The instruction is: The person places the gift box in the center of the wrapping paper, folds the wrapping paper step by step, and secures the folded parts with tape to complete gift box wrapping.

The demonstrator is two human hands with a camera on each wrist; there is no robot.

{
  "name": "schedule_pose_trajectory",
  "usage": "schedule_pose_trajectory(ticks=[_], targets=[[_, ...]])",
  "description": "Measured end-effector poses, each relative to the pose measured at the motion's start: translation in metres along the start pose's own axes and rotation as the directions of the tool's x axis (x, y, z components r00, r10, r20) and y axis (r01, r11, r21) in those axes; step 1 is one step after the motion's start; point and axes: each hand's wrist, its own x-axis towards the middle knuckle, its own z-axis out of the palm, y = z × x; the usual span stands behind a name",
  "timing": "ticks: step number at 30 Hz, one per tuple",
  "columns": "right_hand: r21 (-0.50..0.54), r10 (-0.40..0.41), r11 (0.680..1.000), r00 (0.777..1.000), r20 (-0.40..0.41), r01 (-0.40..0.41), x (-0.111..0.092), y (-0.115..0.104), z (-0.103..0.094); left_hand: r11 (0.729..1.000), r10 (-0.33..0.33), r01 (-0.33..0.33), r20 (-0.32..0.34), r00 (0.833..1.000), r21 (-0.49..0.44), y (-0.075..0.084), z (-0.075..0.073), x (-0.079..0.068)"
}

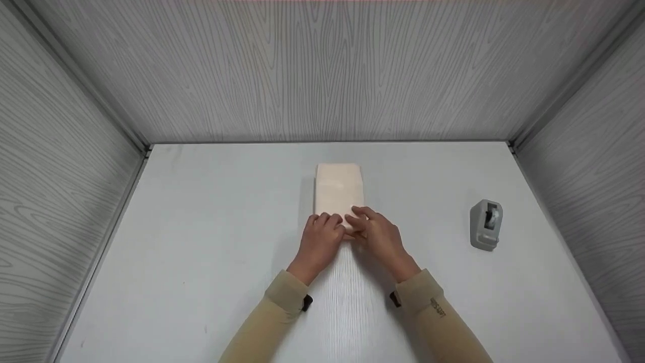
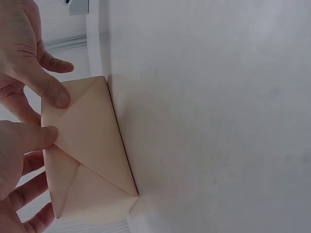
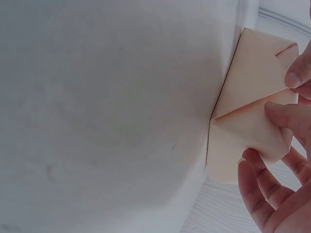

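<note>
A box wrapped in pale peach paper [image 1: 338, 186] lies on the table, its near end toward the person. Triangular folds of paper cross over that end face [image 2: 92, 131]. My left hand [image 1: 320, 242] grips the near end at its left, fingers over the top edge and thumb on the folded end. At the right, my right hand [image 1: 381, 240] holds the same end, its thumb [image 3: 284, 114] pressing the paper flap while some fingers lie along the side. A small gap shows beneath the flap edge in the right wrist view. The box's underside is hidden.
A grey tape dispenser [image 1: 485, 225] with a roll in it stands toward the right of the white table [image 1: 201, 227]. Grey wood-grain panels [image 1: 322, 70] close off the back and both sides.
</note>
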Motion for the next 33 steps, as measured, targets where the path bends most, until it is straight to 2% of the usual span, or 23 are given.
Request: schedule_pose_trajectory(ticks=[7,12,16,20,24,30,33], targets=[[-0.018,-0.025,1.0,1.0,0.005,0.025,0.0,0.0,0.008,1.0,-0.016,0.016,0.041,0.999,0.007,0.001,-0.002,0.0],[-0.071,-0.017,0.997,0.999,-0.04,0.014,0.004,-0.008,0.013,1.0,-0.016,0.016,-0.001,1.0,-0.021,0.0,0.0,-0.001],[-0.116,-0.01,0.993,0.997,-0.077,0.002,0.007,-0.013,0.014,0.992,-0.038,0.036,-0.012,0.999,-0.123,-0.003,-0.001,-0.002],[-0.095,-0.002,0.995,0.997,-0.081,-0.006,0.009,-0.014,0.015,0.965,-0.076,0.075,0.007,0.997,-0.251,-0.009,-0.005,-0.002],[-0.048,0.003,0.999,0.998,-0.07,-0.007,0.009,-0.013,0.015,0.948,-0.082,0.091,0.043,0.996,-0.306,-0.016,-0.007,-0.002],[-0.018,0.018,1.0,0.999,-0.049,-0.019,0.01,-0.013,0.015,0.965,-0.094,0.131,0.166,0.982,-0.228,-0.029,-0.009,-0.006],[-0.031,0.028,0.999,0.999,-0.046,-0.029,0.009,-0.013,0.015,0.964,-0.093,0.14,0.208,0.974,-0.227,-0.034,-0.009,-0.008]])
